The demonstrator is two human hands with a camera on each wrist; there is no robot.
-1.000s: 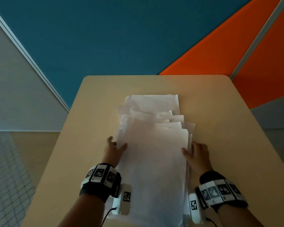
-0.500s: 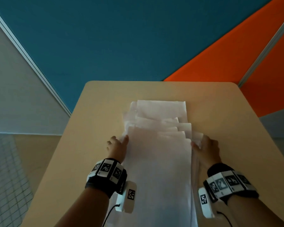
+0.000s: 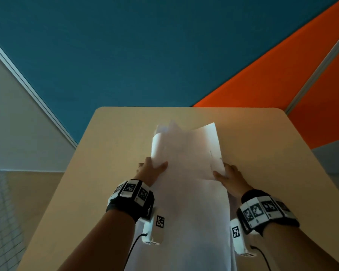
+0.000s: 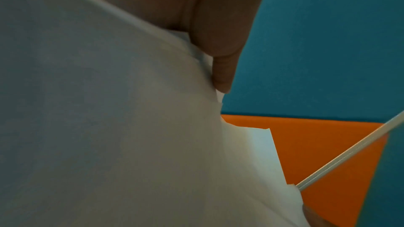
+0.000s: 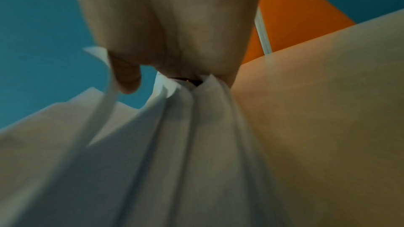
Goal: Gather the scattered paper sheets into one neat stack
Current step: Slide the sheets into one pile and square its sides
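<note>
A bundle of white paper sheets [image 3: 186,153] is held up off the beige table [image 3: 110,145], its far ends fanned and uneven. My left hand [image 3: 151,169] grips the bundle's left edge with the thumb over the top sheet. On the other side my right hand [image 3: 226,176] grips the right edge, thumb on top too. The left wrist view shows a finger [image 4: 223,68] against the sheets' [image 4: 131,127] edge. Seen from the right wrist, several sheets [image 5: 186,135] are bunched and pinched under my fingers [image 5: 129,75]. The near part of the bundle hangs down between my forearms.
The table's rounded far edge [image 3: 184,107] lies beyond the paper, with blue [image 3: 145,45] and orange [image 3: 282,75] floor or wall panels past it. Bare tabletop shows to the left and right of my hands.
Both hands slid forward along the sides of the spread sheets, closed on them and lifted them. The sheets lay flat and staggered on the table; now they are raised together as one bundle.
</note>
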